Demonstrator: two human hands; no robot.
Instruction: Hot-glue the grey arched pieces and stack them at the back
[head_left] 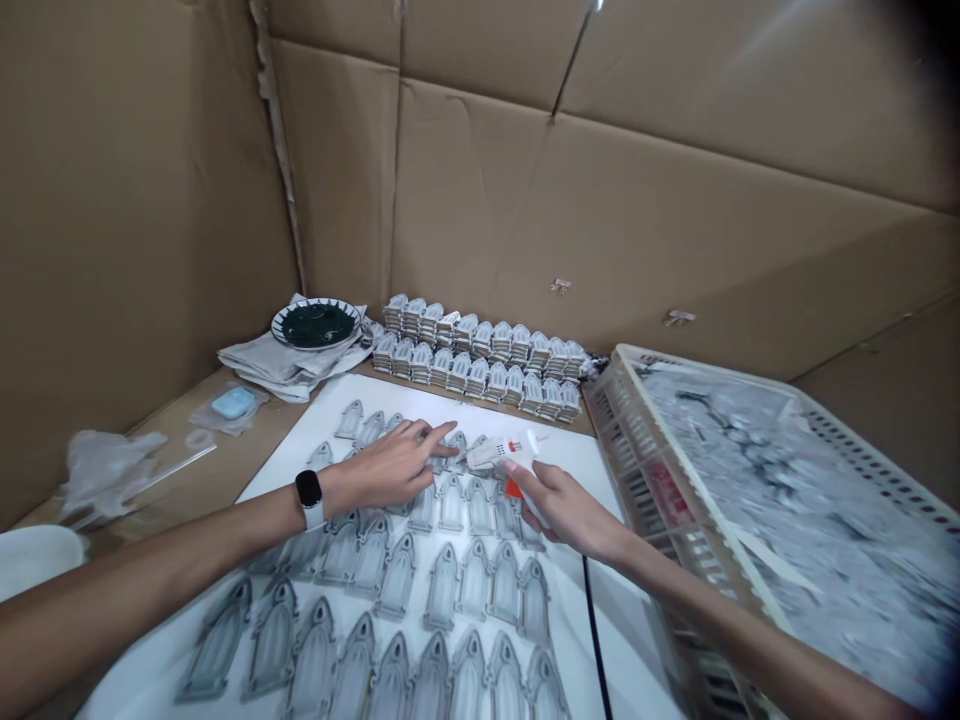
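Note:
My right hand (559,505) is wrapped round a white hot glue gun (491,452) with an orange trigger. The gun's nozzle points left, close to a grey arched, window-shaped piece (456,445) in an upper row on the white board (420,395). My left hand (401,462), with a watch on its wrist, hovers over or rests on that row. Its index finger stretches out toward the same piece, and the other fingers are loosely bent. Whether the fingertip touches the piece I cannot tell. Rows of similar arched pieces (397,575) lie flat nearer to me.
Behind the board stand two rows of stacked arched pieces (476,378). A plastic crate (637,400) full of wrapped pieces is at the right. On the left are a dark-centred plate (315,325) on cloths, a blue item in plastic (232,402) and a white bowl (37,555). Cardboard walls (480,180) enclose the table.

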